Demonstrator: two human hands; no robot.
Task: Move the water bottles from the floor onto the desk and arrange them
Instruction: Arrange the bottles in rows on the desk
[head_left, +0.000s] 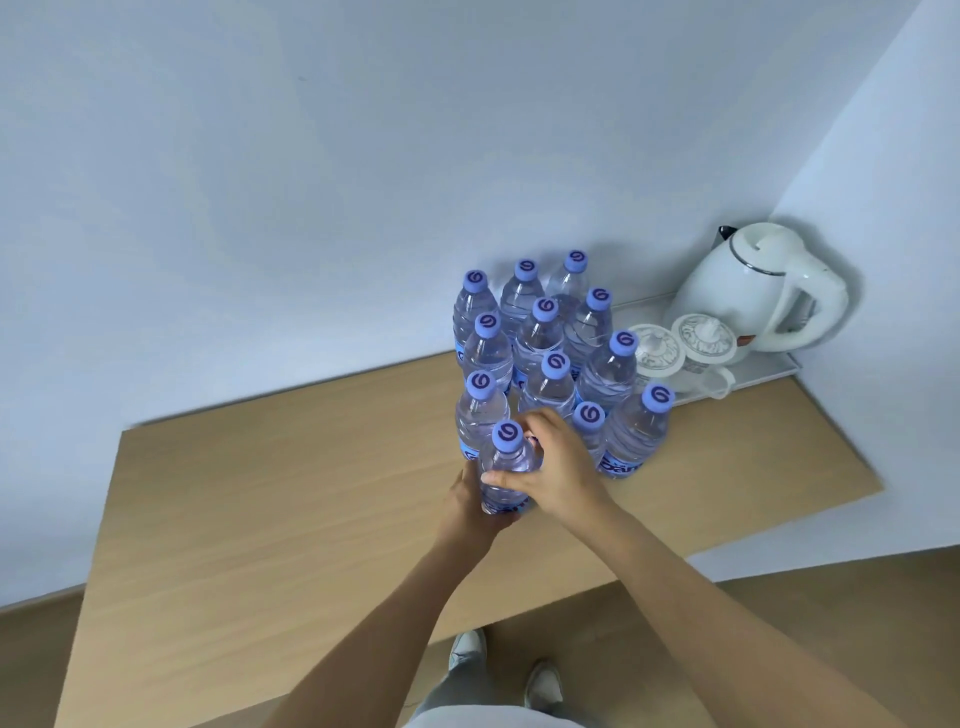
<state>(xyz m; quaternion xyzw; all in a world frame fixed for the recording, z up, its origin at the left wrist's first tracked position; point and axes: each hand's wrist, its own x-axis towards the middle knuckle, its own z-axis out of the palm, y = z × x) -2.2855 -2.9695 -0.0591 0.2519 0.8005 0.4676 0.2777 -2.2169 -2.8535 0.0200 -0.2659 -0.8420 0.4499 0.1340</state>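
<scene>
Both hands are gripping one clear plastic water bottle with a purple cap (506, 467): left hand (470, 506) low, right hand (553, 467) wrapping its side, steadying it upright on the pale wooden desk (270, 519) against the cluster of matching bottles (550, 343) just beyond.

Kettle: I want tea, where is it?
The white kettle stands in the desk's far right corner on a tray, behind two lidded cups.

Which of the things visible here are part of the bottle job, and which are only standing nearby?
Part of the job:
- water bottles, grouped upright on the desk
- nearest bottle, held by the left hand and right hand
- desk

Only standing nearby:
- white kettle
- two lidded cups
- tray beneath them
</scene>
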